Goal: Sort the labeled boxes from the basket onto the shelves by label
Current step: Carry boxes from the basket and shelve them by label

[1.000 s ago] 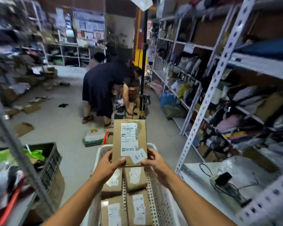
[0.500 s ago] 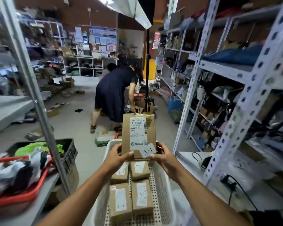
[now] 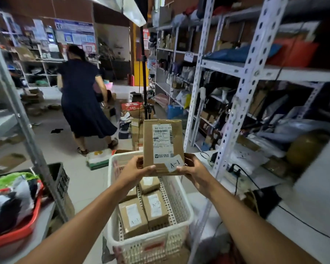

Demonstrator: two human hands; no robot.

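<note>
Left hand and right hand gripped a cardboard box labelled A-1 upright above the white basket; the matching shelf needed finding next.

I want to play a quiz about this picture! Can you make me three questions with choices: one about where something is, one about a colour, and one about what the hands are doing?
1. Where are the other cardboard boxes?
A. In the white basket
B. On the floor
C. On the top shelf

2. What colour is the tub on the left?
A. Blue
B. Red
C. Yellow

3. How is the A-1 box held?
A. By one hand
B. By both hands
C. By nobody

Answers:
1 A: boxes lie in the white basket.
2 B: the tub is red.
3 B: the left hand and right hand grip the A-1 box.
</note>
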